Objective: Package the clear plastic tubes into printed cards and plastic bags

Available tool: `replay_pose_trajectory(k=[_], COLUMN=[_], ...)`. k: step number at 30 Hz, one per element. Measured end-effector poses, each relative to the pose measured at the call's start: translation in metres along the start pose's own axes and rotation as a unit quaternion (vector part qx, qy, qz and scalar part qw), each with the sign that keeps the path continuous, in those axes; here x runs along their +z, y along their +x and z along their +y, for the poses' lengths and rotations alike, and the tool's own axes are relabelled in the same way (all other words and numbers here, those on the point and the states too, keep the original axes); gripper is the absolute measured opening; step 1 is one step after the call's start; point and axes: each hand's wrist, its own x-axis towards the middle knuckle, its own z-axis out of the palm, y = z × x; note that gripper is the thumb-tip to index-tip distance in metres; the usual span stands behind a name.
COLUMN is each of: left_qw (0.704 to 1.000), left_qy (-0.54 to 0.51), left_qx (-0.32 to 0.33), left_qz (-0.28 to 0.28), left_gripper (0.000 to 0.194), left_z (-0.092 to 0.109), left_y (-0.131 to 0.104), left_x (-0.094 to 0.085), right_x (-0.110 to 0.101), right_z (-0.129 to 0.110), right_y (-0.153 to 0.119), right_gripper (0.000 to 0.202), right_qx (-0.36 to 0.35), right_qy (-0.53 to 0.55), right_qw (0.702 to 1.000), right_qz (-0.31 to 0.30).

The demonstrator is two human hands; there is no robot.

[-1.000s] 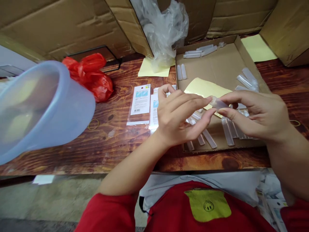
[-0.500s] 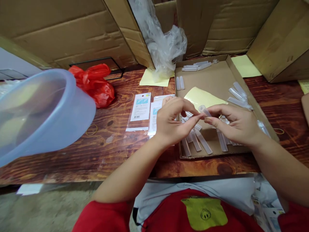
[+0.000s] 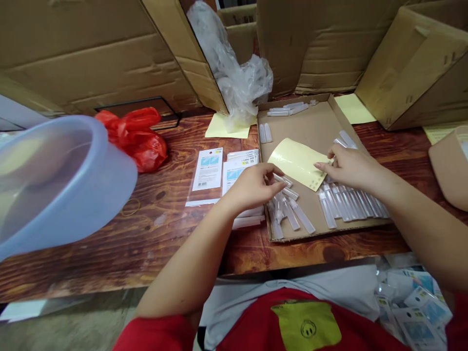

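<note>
My left hand (image 3: 256, 187) is over the left edge of the shallow cardboard tray (image 3: 310, 126), its fingers curled but apart, with nothing visible between them. Loose clear plastic tubes (image 3: 302, 215) lie just beside it. My right hand (image 3: 349, 168) is over the tray's right half, thumb and fingers close together at the right corner of a yellow sheet (image 3: 294, 160); what they pinch is too small to tell. Below this hand is a row of several clear tubes (image 3: 345, 202).
Printed packets (image 3: 209, 170) lie left of the tray. Farther left are a red plastic bag (image 3: 137, 139) and a large blue translucent tub (image 3: 113, 170). Clear plastic wrap (image 3: 244, 83) hangs behind. A cardboard box (image 3: 413, 63) stands at the back right.
My hands have moved apart from the tube they both held. My right hand has moved right, and the row of tubes below it now shows. The view has shifted slightly.
</note>
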Motion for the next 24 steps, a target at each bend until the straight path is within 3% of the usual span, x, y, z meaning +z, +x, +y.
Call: replay_pose_trajectory(k=[2, 4, 7, 10, 12, 15, 17, 21, 24], left_qw=[0.993, 0.98, 0.973, 0.974, 0.975, 0.977, 0.98, 0.975, 0.958], left_qy=[0.083, 0.147, 0.185, 0.186, 0.181, 0.164, 0.139, 0.105, 0.09], left_qx=[0.022, 0.062, 0.107, 0.122, 0.125, 0.128, 0.129, 0.141, 0.181], left_qz=[0.079, 0.121, 0.085, 0.045, 0.043, 0.052, 0.062, 0.134, 0.202], left_gripper=[0.033, 0.031, 0.029, 0.033, 0.036, 0.039, 0.034, 0.015, 0.012], left_z=[0.002, 0.004, 0.004, 0.003, 0.001, -0.002, -0.003, -0.007, -0.008], left_y=[0.0, 0.001, 0.001, 0.002, 0.004, 0.007, 0.008, 0.011, 0.01], left_x=[0.01, 0.021, 0.036, 0.045, 0.048, 0.05, 0.05, 0.05, 0.05], right_x=[0.004, 0.005, 0.002, 0.003, 0.006, 0.011, 0.014, 0.015, 0.011], right_z=[-0.004, -0.009, -0.012, -0.011, -0.01, -0.013, -0.018, -0.025, -0.025], right_y=[0.001, 0.001, 0.001, 0.004, 0.007, 0.011, 0.013, 0.01, 0.004], right_gripper=[0.053, 0.057, 0.056, 0.055, 0.061, 0.062, 0.051, 0.03, 0.028], right_qx=[-0.008, -0.002, 0.028, 0.061, 0.064, 0.081, 0.085, 0.023, -0.002], right_qy=[-0.008, -0.02, -0.002, 0.173, 0.387, 0.626, 0.666, 0.592, 0.552], right_qw=[1.0, 1.0, 1.0, 0.983, 0.92, 0.775, 0.74, 0.787, 0.804], right_qz=[0.012, 0.016, 0.006, 0.011, 0.014, 0.001, -0.041, -0.171, -0.22])
